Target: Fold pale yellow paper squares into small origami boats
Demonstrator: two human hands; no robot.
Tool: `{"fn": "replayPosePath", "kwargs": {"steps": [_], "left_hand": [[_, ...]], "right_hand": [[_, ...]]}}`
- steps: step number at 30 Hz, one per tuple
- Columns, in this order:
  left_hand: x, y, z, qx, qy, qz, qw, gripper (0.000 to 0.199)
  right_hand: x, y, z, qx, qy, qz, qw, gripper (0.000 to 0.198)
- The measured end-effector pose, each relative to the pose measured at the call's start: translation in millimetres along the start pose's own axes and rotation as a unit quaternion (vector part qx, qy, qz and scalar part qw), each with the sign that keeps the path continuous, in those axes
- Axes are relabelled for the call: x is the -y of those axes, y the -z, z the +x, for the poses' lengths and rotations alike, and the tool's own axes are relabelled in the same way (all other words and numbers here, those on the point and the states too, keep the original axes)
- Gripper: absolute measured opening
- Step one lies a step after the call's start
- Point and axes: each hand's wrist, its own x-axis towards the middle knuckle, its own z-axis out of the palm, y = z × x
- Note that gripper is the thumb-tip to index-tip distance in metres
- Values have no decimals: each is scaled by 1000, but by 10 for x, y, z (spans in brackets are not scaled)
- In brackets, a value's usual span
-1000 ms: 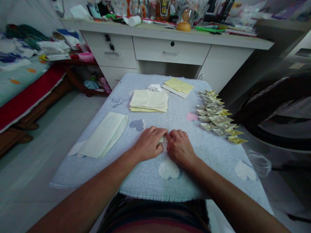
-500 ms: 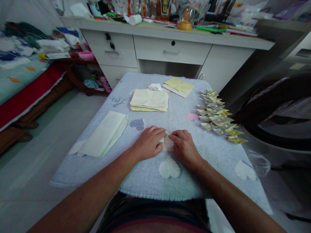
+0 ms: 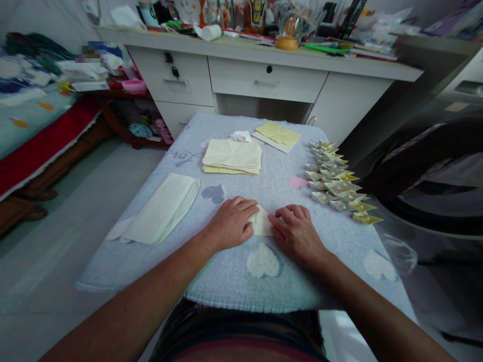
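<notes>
A small piece of folded cream paper [image 3: 261, 221] lies on the cloth-covered table between my hands, partly hidden under the fingers. My left hand [image 3: 234, 222] holds its left side down, fingers over the upper part and thumb on the lower part. With curled fingers, my right hand [image 3: 296, 231] grips the paper's right edge between thumb and forefinger. Beyond my hands sits a stack of creased cream paper sheets [image 3: 232, 155]. Rows of small folded paper boats [image 3: 335, 183] stand at the right of the table.
A folded stack of pale paper [image 3: 162, 207] lies at the left. Near the back are yellow and white sheets [image 3: 278, 134] and a crumpled white paper [image 3: 240, 136]. Behind stands a white cluttered desk [image 3: 267, 83]; a dark front-loading machine [image 3: 433, 176] is at the right.
My right hand has shifted slightly right, uncovering more of the folded paper. My left hand stays in place on the paper.
</notes>
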Motion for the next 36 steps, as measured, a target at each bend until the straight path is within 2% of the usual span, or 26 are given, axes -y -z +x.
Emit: {"fn": "replayPosePath", "kwargs": {"steps": [9, 12, 16, 18, 21, 24, 27, 31, 34, 36], "left_hand": [[16, -24, -26, -3, 3, -1, 1000, 47], [18, -43, -37, -9, 4, -4, 1000, 49], [11, -45, -40, -9, 4, 0, 1000, 48], [4, -37, -38, -5, 4, 2, 1000, 46], [-2, -24, -35, -4, 7, -1, 1000, 42], [3, -26, -36, -8, 10, -15, 1000, 39], [27, -53, -48, -27, 26, -40, 999, 49], [61, -100, -85, -76, 38, -72, 994, 61], [63, -109, -118, -103, 45, -70, 991, 56], [53, -99, -134, -109, 57, -57, 991, 45]], "right_hand": [[-124, 108, -363, 23, 10, 13, 1000, 29], [-167, 212, -307, 31, 15, 59, 998, 20], [-176, 298, -12, -17, 12, 109, 994, 17], [-136, 269, 189, -16, 27, 129, 991, 19], [-66, 138, 449, 25, 63, 136, 988, 15], [-48, -31, 582, 25, 60, 175, 982, 12], [-77, -159, 590, 11, 33, 212, 977, 11], [-92, -238, 515, -1, 17, 201, 979, 10], [-70, -250, 462, -10, 17, 173, 985, 13], [-53, -247, 439, -18, 21, 157, 987, 19]]}}
